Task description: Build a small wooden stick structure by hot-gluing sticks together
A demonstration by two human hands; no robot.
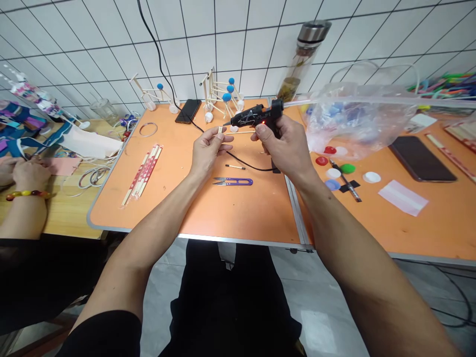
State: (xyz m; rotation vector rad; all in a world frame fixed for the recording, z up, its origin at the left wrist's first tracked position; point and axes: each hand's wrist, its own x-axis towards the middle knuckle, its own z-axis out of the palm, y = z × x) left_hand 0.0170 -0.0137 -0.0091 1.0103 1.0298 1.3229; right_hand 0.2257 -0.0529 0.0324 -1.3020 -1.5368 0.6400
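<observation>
While the right grip (pixel 285 145) wraps a glue gun (pixel 250 116) at one o'clock, the left grip (pixel 206 151) pinches a short stick (pixel 220 130) just beside the nozzle (pixel 228 123); at twelve, a stick frame (pixel 227 97) appears largely built, the held piece unjoined, wrapped chopsticks (pixel 148 169) at nine unused.

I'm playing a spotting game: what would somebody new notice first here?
Probably the black glue gun with its red light, held in the person's right hand above the orange table. Next might come the stick models with round blue pieces, near the tiled wall, and the tall clear bottle with a shiny lid behind that hand.
</observation>
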